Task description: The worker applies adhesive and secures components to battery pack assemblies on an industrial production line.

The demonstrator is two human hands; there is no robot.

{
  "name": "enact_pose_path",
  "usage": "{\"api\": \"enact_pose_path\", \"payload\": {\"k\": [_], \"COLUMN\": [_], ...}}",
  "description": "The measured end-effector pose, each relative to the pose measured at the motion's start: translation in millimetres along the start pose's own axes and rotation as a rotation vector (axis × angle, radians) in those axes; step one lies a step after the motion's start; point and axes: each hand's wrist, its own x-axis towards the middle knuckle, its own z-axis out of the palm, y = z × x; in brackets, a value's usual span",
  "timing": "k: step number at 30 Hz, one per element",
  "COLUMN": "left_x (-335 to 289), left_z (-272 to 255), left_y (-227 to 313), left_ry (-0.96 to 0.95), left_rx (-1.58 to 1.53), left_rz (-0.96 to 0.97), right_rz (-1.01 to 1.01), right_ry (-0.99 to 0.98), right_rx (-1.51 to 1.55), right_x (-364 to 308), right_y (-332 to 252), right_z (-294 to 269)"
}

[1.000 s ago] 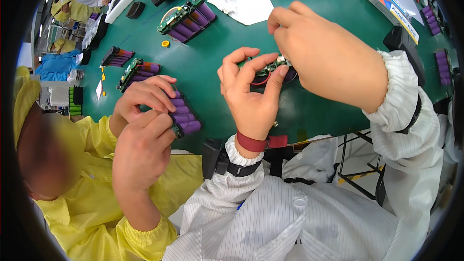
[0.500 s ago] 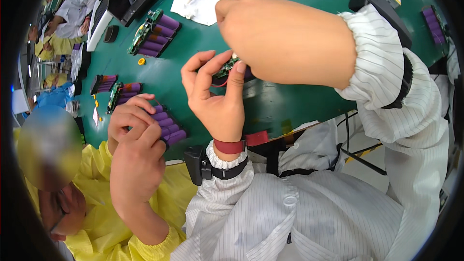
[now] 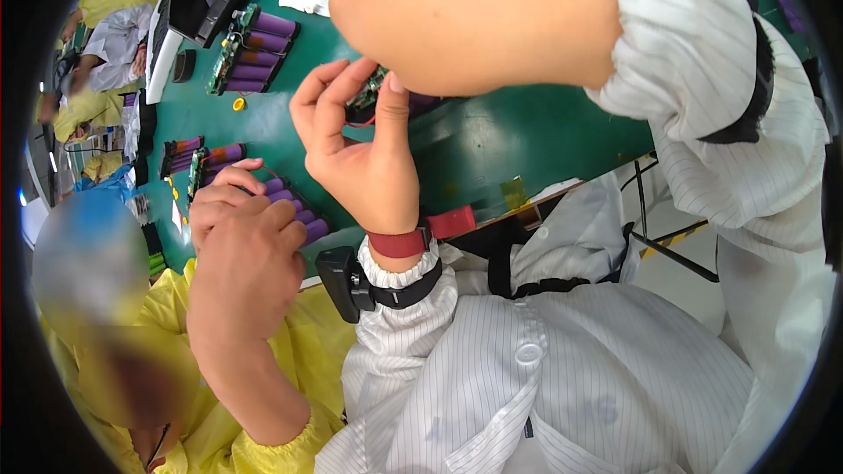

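Observation:
My left hand, wearing a red band at the wrist, grips a battery pack by its green circuit board between thumb and fingers. A red wire shows by the board, and part of a purple cell peeks out past my thumb. Over the pack, my right hand reaches in from the right with its back turned up. Its fingers are hidden behind the hand and wrist, so what they touch or hold does not show. Most of the pack is covered as well.
Another battery pack with purple cells lies on the green table, near a yellow ring. At left, a person in yellow works with their hands on a purple pack. A black bin stands at far left.
My right forearm has come nearer and covers more of the upper view. The scene has shifted slightly left and up. My left hand keeps its grip on the battery pack.

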Motion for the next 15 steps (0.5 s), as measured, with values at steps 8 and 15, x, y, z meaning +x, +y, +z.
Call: {"api": "enact_pose_path", "payload": {"k": [8, 15], "left_x": [0.3, 1.0], "left_z": [-1.5, 1.1], "left_y": [-6.4, -5.3], "left_ry": [-0.012, 0.006], "left_rx": [-0.039, -0.051], "left_rz": [0.01, 0.006], "right_rz": [-0.007, -0.007], "right_ry": [0.023, 0.055], "right_rx": [0.007, 0.025], "right_x": [5.6, 12.5], "right_y": [-2.2, -1.8], "right_z": [2.6, 7.1]}}
